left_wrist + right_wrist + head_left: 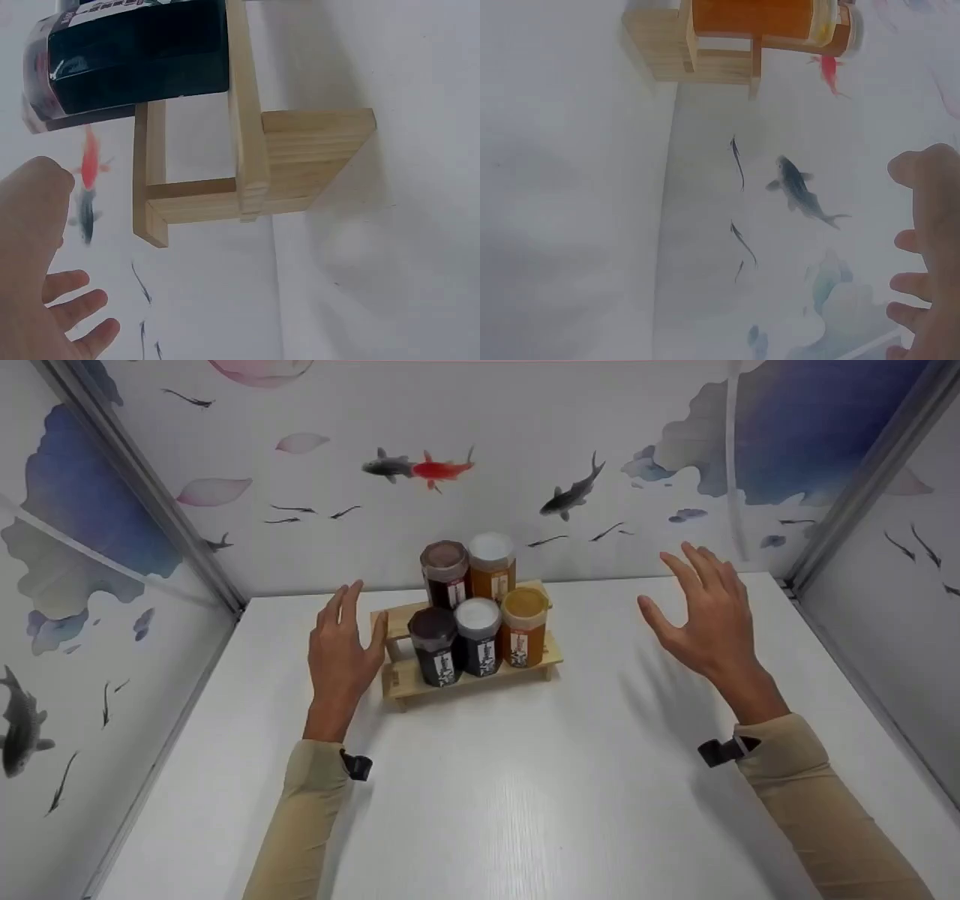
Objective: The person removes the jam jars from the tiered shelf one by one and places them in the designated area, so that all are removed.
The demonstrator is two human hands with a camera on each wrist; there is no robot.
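A two-step wooden rack (401,681) stands on the white table with several lidded jars on it. Its lower step bears a dark jar with a dark lid (435,649), a dark jar with a white lid (478,637) and an amber jar with a yellow lid (525,628). Behind them, on the upper step, are a dark red jar (445,574) and a white-lidded amber jar (492,562). My left hand (341,649) is raised at the rack's left end, fingers spread, holding nothing. My right hand (709,619) hovers well to the right of the rack, also spread and holding nothing.
White walls (480,405) painted with fish and petals close off the back and both sides. Metal posts (142,480) mark the corners. The table (480,810) stretches toward me in front of the rack.
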